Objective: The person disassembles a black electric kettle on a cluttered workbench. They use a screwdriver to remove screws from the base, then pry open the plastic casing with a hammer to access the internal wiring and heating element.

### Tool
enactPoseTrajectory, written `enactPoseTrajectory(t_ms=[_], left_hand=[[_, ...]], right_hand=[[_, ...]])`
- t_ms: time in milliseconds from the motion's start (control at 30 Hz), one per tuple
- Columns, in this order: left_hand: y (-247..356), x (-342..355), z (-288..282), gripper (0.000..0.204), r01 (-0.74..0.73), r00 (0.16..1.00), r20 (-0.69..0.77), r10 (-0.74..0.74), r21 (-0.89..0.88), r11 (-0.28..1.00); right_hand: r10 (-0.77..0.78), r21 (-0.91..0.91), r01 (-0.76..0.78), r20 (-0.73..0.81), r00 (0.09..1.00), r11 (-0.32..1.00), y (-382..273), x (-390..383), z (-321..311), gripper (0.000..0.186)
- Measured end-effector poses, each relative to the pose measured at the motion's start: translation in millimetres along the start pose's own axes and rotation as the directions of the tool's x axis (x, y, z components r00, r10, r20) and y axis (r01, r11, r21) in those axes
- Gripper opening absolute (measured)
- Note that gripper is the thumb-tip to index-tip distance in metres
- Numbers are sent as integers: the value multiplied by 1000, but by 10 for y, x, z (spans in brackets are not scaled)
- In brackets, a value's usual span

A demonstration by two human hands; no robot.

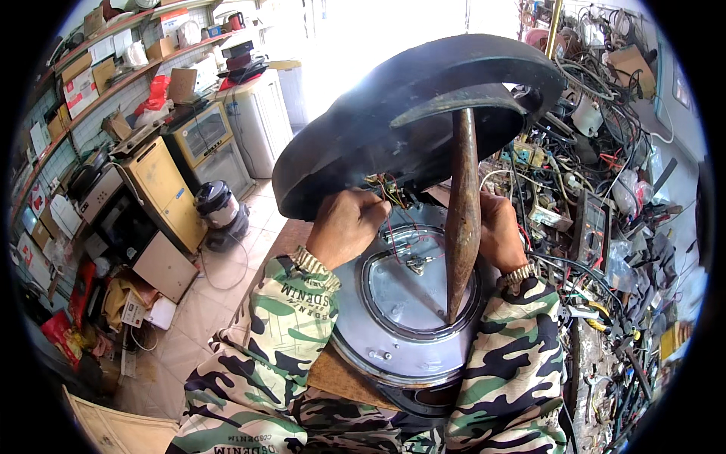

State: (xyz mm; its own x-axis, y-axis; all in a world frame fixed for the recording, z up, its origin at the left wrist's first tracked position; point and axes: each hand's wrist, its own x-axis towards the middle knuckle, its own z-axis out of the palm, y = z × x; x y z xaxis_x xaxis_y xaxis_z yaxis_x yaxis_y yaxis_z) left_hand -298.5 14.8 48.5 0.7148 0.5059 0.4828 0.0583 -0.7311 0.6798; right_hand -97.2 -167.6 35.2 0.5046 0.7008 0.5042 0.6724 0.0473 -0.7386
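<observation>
A black round plastic cover (340, 144) is tilted up over a round silvery metal appliance part (355, 325) with a dark ring. A worn wooden stick (463, 212), thick in the middle, stands between the two and props the cover up. My left hand (349, 225) is closed in a pinch under the cover's near edge, beside a bundle of thin coloured wires (395, 195); what its fingertips hold is hidden. My right hand (501, 233) is bent inward behind the stick, its fingers mostly out of sight. A small metal fitting (416, 262) with red wires sits on the metal part.
The metal part rests on a brown wooden board (344, 378). Tangled cables (590, 83), pliers (594, 314) and a meter-like device (592, 227) crowd the right. At left stand a rice-cooker-shaped appliance (219, 208), a yellow cabinet (162, 193) and loaded shelves (113, 87).
</observation>
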Motion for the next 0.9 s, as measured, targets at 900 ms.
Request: enactPoseTrajectory(t_ms=[900], left_hand=[[-43,-54,15,22,171,983,77,-164,-87,981]], right_hand=[[12,-22,-12,-18,1000,1000,-180,427,649,21]])
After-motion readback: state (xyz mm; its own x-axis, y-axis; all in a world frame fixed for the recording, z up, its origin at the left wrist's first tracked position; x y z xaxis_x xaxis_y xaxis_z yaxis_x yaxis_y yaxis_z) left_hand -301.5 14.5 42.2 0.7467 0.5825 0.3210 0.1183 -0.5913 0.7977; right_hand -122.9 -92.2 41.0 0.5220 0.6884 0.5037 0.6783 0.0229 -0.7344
